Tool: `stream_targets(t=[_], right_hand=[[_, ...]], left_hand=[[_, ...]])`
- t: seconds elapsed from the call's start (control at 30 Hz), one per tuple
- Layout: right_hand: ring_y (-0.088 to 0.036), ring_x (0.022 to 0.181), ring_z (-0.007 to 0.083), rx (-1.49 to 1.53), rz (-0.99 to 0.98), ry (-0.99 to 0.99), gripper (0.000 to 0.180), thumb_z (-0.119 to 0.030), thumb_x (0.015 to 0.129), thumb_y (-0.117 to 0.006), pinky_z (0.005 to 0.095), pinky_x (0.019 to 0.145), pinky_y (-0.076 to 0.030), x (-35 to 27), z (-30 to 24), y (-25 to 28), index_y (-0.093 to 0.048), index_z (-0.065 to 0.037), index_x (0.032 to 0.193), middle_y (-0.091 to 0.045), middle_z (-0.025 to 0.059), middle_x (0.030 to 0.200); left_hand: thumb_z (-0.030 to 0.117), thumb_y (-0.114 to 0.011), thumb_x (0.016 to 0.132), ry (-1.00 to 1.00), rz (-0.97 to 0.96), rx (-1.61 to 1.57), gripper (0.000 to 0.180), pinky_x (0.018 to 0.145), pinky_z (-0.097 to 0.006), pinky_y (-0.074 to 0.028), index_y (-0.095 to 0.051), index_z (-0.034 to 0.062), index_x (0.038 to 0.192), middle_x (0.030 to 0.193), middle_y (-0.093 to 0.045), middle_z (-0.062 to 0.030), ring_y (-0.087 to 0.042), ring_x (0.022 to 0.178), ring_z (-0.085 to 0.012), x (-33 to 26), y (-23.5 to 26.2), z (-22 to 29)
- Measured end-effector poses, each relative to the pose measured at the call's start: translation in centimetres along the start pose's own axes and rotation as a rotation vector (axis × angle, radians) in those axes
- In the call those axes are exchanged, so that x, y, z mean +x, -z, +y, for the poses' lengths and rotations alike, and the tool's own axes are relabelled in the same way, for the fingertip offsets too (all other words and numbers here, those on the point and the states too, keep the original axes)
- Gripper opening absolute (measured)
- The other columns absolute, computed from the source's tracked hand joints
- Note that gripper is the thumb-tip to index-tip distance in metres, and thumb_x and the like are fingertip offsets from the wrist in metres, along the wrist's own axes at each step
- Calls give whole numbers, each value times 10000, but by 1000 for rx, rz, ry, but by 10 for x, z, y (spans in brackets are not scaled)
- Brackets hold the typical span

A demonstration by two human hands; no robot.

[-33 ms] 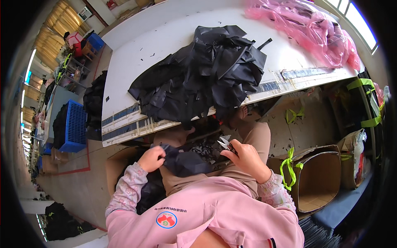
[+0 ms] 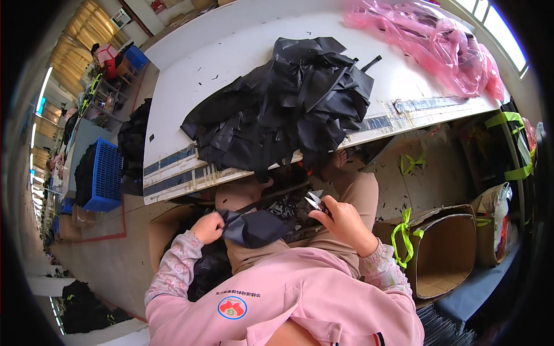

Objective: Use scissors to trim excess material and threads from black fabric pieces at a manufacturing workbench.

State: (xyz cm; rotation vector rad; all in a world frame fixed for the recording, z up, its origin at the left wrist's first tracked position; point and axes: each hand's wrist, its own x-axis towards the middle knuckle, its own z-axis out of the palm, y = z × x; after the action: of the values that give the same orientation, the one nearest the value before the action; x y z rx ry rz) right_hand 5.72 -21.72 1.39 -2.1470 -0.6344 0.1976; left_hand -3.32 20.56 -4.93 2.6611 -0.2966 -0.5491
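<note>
Over my lap, my left hand (image 2: pixel 208 227) is closed on one end of a black fabric piece (image 2: pixel 254 229). The rest of that piece droops across my left thigh. My right hand (image 2: pixel 347 222) grips a pair of small scissors (image 2: pixel 314 200), whose pointed silver blades stick out toward the table, slightly apart. Their handle is mostly hidden in my fingers. The blades and the fabric are not touching. Ahead of both hands, a heap of black fabric pieces (image 2: pixel 288 104) lies on the white table (image 2: pixel 190 75), with some strips hanging past its near edge.
A pink plastic bag (image 2: pixel 427 46) lies at the table's far right. On the floor to my right stands an open cardboard box (image 2: pixel 444 248) with a yellow-green ribbon (image 2: pixel 404 236). A blue crate (image 2: pixel 105 176) sits at the left, and another person (image 2: pixel 107 59) is farther back.
My left hand has shifted a little left and down, drawing the black fabric piece with it. The right hand and scissors have hardly moved.
</note>
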Motion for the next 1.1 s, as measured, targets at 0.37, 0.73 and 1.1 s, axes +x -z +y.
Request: stream_targets(t=[0.37, 0.73, 1.1], right_hand=[[-640, 701, 391, 1, 50, 47, 296, -250, 875, -669, 439, 612, -508, 13, 15, -35, -519, -10, 962, -652, 189, 749], [-634, 657, 368, 99, 103, -97, 278, -227, 843, -711, 418, 572, -484, 11, 19, -24, -570, -21, 965, -641, 186, 721], [-590, 649, 79, 503, 511, -222, 126, -128, 935, -616, 239, 566, -456, 3, 48, 10, -582, -7, 931, -575, 16, 671]], left_hand=[[499, -662, 780, 170, -702, 190, 514, 785, -431, -507, -702, 23, 969, 938, -678, -193, -648, 888, -355, -20, -39, 1], [228, -758, 809, -27, 628, -434, 490, 676, -277, -465, -567, -23, 1184, 814, -562, -40, -554, 727, -137, 263, 25, 154], [32, -678, 746, -706, 220, -331, 137, 825, -376, -476, -622, 59, 868, 1103, -639, -111, -593, 960, -286, 135, 37, 196]])
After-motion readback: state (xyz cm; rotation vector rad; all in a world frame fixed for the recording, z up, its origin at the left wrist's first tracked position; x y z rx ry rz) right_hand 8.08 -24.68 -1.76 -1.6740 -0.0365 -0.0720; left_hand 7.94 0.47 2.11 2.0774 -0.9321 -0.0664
